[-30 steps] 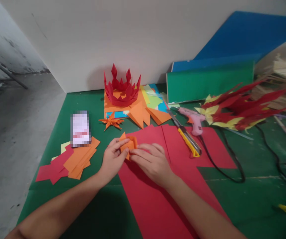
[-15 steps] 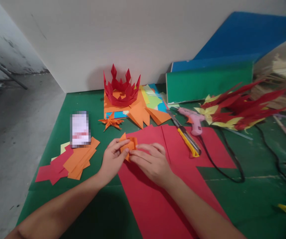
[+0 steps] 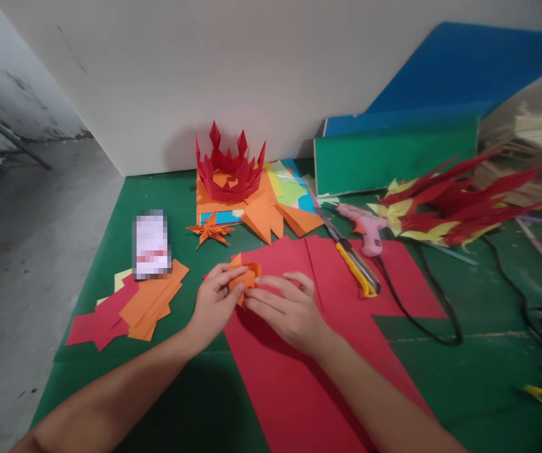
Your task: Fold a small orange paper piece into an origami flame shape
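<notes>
A small piece of folded orange paper (image 3: 250, 272) is held between both hands above the table. My left hand (image 3: 214, 302) pinches its left side, thumb and fingers closed on it. At its right edge, the fingertips of my right hand (image 3: 292, 308) grip the paper, and part of it is hidden behind them. Beneath my hands lie large red paper sheets (image 3: 299, 371). An orange folded paper star (image 3: 211, 230) rests just beyond my left hand, and more folded orange paper pieces (image 3: 264, 217) lie behind.
A red paper crown (image 3: 230, 182) stands on coloured sheets at the back. A yellow utility knife (image 3: 355, 267) and a pink glue gun (image 3: 369, 233) with a black cord lie to the right. Paper strips (image 3: 150, 305) and a blurred phone (image 3: 152, 245) lie at left.
The orange paper has tilted slightly in my fingers, its right-hand fold opening a little. Both hands stay in nearly the same place.
</notes>
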Action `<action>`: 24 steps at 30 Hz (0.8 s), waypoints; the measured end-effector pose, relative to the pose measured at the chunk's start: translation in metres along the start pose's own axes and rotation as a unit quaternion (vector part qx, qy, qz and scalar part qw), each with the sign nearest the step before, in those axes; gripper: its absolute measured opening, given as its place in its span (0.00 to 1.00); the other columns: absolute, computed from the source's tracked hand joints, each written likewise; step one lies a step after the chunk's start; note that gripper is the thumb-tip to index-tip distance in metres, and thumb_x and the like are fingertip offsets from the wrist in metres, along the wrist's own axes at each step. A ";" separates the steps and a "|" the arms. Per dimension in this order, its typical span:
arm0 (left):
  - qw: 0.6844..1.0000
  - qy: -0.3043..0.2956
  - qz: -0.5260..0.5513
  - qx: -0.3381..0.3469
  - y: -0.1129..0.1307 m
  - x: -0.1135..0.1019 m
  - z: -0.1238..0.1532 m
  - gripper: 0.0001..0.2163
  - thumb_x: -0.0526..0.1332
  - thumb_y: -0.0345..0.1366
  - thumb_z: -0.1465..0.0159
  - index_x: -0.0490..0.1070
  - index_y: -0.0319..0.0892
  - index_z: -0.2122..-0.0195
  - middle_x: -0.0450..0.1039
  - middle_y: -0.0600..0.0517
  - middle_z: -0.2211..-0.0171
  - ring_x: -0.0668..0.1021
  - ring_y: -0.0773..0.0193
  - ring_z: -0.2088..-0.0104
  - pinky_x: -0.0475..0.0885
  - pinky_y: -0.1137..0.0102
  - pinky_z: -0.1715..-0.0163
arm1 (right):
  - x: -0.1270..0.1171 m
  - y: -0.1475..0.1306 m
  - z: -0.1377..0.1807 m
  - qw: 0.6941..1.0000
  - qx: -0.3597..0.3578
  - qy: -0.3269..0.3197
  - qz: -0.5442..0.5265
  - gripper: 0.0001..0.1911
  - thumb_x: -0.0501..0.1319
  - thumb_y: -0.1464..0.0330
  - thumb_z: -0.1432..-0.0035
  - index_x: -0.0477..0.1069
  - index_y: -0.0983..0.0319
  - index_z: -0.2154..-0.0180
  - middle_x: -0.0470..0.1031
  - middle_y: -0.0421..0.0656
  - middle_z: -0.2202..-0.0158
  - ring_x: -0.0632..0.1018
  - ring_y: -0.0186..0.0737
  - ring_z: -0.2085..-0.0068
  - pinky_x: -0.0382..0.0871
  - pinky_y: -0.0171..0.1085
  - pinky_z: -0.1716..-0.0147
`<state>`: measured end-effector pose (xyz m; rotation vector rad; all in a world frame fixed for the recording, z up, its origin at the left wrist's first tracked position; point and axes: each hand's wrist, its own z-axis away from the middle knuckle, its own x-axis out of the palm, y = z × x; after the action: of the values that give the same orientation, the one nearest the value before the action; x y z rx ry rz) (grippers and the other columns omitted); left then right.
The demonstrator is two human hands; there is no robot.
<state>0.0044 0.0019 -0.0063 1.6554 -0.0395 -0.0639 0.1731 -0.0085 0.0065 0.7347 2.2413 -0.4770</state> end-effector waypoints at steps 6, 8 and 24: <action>1.000 -0.008 -0.002 0.008 0.001 0.001 0.000 0.10 0.63 0.35 0.41 0.77 0.45 0.59 0.70 0.49 0.62 0.75 0.63 0.60 0.73 0.68 0.60 | -0.001 0.000 0.000 1.000 -0.014 0.005 -0.009 0.14 0.52 0.74 0.34 0.75 0.57 0.64 0.82 0.33 0.68 0.76 0.32 0.58 0.53 0.41 0.51; 1.000 -0.010 0.001 0.009 0.001 0.001 0.000 0.10 0.63 0.35 0.41 0.77 0.45 0.59 0.70 0.49 0.62 0.75 0.63 0.60 0.73 0.68 0.60 | -0.001 0.000 -0.001 1.000 -0.015 0.012 -0.011 0.14 0.52 0.74 0.34 0.75 0.57 0.65 0.82 0.33 0.68 0.76 0.32 0.58 0.53 0.41 0.50; 1.000 -0.018 0.011 -0.001 0.002 0.000 0.000 0.10 0.64 0.35 0.43 0.78 0.45 0.59 0.71 0.48 0.63 0.75 0.62 0.60 0.74 0.67 0.61 | -0.001 0.000 0.000 1.000 -0.008 0.009 -0.019 0.14 0.53 0.73 0.34 0.75 0.55 0.66 0.82 0.32 0.67 0.76 0.31 0.58 0.52 0.41 0.49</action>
<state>0.0041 0.0022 -0.0048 1.6520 -0.0848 -0.0759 0.1736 -0.0084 0.0074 0.6910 2.2765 -0.4733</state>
